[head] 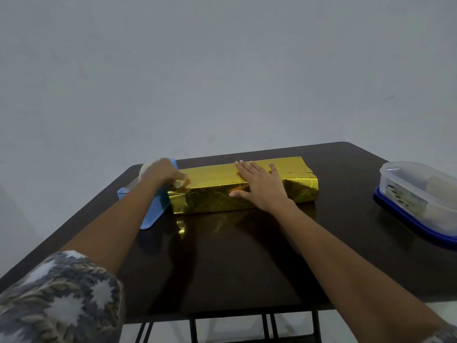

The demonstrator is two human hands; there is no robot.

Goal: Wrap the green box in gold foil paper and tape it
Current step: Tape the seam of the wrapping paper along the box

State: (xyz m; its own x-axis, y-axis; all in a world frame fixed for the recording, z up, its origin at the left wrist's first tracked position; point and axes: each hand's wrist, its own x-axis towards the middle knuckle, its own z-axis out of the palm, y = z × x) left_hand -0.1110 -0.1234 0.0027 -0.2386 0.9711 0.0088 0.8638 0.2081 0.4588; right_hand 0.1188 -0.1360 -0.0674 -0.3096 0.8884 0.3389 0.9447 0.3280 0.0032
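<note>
A long box wrapped in gold foil paper [222, 180] lies across the far middle of the dark table; no green shows through. My right hand [259, 186] lies flat on the box's top, fingers spread and thumb down the near side, holding nothing. My left hand [163, 173] is blurred at the left end of the foil, fingers bunched around a small pale bit I cannot identify. A white tape roll [144, 169] peeks out behind that hand.
A blue tray [150, 216] sits just left of the box, under my left forearm. A clear plastic container on a blue lid [418, 194] stands at the table's right edge. The dark table [247, 256] reflects the foil in front of the box.
</note>
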